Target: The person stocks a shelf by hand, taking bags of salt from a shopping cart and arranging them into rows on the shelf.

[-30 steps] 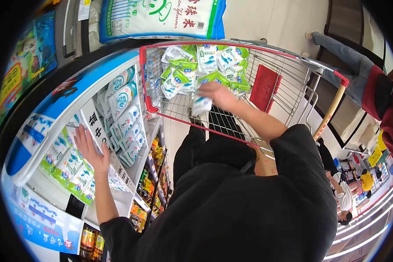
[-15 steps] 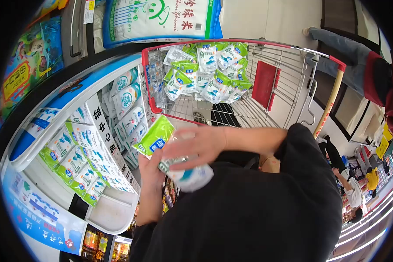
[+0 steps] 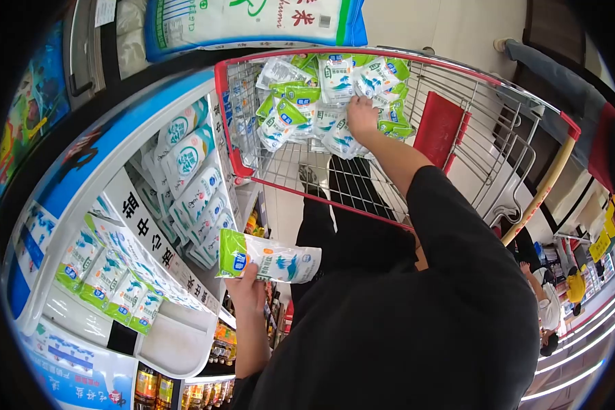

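Note:
My left hand (image 3: 248,290) is closed on the green end of a white and green bag of salt (image 3: 280,263), which lies level in front of my body. Over in the shopping cart (image 3: 236,154), my right hand (image 3: 363,116) has its fingers curled down onto a bag of salt (image 3: 342,140) in the pile; its fingertips are partly hidden. Around it lie several more bags of the same kind, heaped at the cart's far end.
On the left, a shelf bin holds white bags (image 3: 188,160), and a lower tray holds green and white bags (image 3: 109,280). A big rice sack (image 3: 253,24) lies beyond the cart. Bottles (image 3: 147,383) stand below at left. Another person's legs (image 3: 550,72) show at upper right.
My right hand has left the bag in my left hand and moved up and away into the cart. The left hand still holds its bag, now turned level and lower.

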### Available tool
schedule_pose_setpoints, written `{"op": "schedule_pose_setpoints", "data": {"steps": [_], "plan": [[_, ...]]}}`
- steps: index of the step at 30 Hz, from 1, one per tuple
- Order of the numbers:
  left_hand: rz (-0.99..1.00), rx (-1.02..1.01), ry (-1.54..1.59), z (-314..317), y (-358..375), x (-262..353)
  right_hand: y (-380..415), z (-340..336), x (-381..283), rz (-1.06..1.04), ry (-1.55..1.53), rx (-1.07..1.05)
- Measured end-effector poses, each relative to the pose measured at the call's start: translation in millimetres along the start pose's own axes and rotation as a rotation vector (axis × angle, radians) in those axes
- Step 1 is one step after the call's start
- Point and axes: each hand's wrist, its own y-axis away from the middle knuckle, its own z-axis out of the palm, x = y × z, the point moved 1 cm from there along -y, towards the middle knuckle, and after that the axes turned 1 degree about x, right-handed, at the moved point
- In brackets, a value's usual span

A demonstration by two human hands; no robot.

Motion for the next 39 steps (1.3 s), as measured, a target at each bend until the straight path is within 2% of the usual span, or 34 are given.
{"op": "schedule_pose_setpoints", "data": {"steps": [2, 3, 5, 6, 8, 9, 12, 13, 14, 15, 16, 18, 21, 24, 26, 27, 29, 32, 34, 36, 38, 39], "plan": [[0.022, -0.025, 0.017, 7.8, -0.4, -8.1, 7.4, 16.5, -4.8, -0.055, 0.100, 0.211], [0.031, -0.068, 0.047, 23.5, 0.7, -2.8, 4.0, 24.6, -0.8, -0.058, 0.104, 0.222], [0.051, -0.099, 0.047, 19.3, -0.9, -2.6, 6.8, 34.1, 14.5, 0.051, -0.328, 0.033], [0.068, -0.125, 0.044, 17.3, -0.4, -0.4, 13.3, 21.6, 20.0, 0.053, -0.331, 0.049], [0.129, -0.196, 0.037, 18.0, 5.4, 15.9, 33.5, -10.5, 32.3, 0.158, -0.511, -0.162], [0.137, -0.217, 0.017, 12.9, 5.6, 22.2, 41.2, -17.3, 40.4, 0.099, -0.520, -0.150], [0.206, -0.344, 0.123, 11.4, 9.8, 52.9, 84.3, -43.0, 64.8, -0.132, -0.431, 0.103], [0.234, -0.385, 0.155, 0.8, 5.0, 62.5, 100.4, -58.0, 70.5, -0.229, -0.517, 0.185], [0.302, -0.478, 0.183, -7.5, -1.7, 72.4, 112.3, -67.7, 73.7, -0.222, -0.551, 0.219], [0.351, -0.496, 0.216, -2.9, 0.7, 90.9, 137.1, -111.7, 63.4, -0.036, -0.536, 0.075], [0.320, -0.493, 0.240, 0.4, 10.8, 117.3, 153.2, -121.4, 67.8, -0.110, -0.434, 0.238], [0.449, -0.544, 0.366, -1.9, 10.9, 156.3, 192.2, -156.0, 66.2, -0.063, -0.423, 0.325], [0.588, -0.512, 0.422, -15.4, 7.7, 223.1, 254.9, -189.6, 57.6, -0.055, -0.523, 0.491], [0.655, -0.444, 0.543, -36.9, -30.7, 275.2, 313.8, -213.9, 34.7, -0.034, -0.645, 0.617], [0.533, -0.356, 0.454, -42.9, -82.3, 301.5, 349.2, -225.5, 15.8, -0.024, -0.739, 0.631], [0.542, -0.364, 0.472, -41.1, -103.0, 309.2, 363.6, -229.5, 8.0, 0.002, -0.840, 0.612], [0.520, -0.354, 0.388, -35.5, -137.8, 319.1, 389.3, -239.9, -10.0, -0.037, -0.817, 0.656], [0.447, -0.459, 0.297, -40.2, -169.5, 320.8, 410.7, -247.4, -26.2, -0.105, -0.853, 0.682], [0.479, -0.518, 0.226, -42.9, -161.4, 332.5, 424.3, -258.6, -40.0, -0.126, -0.806, 0.630], [0.429, -0.388, -0.175, -51.2, -146.6, 334.7, 428.7, -260.8, -43.8, -0.149, -0.786, 0.640], [0.429, -0.332, -0.269, -58.3, -105.7, 341.2, 438.4, -278.8, -61.1, -0.212, -0.580, 0.662], [0.511, -0.171, -0.636, -63.6, -70.6, 346.4, 442.4, -284.8, -68.5, -0.250, -0.590, 0.679]]}}
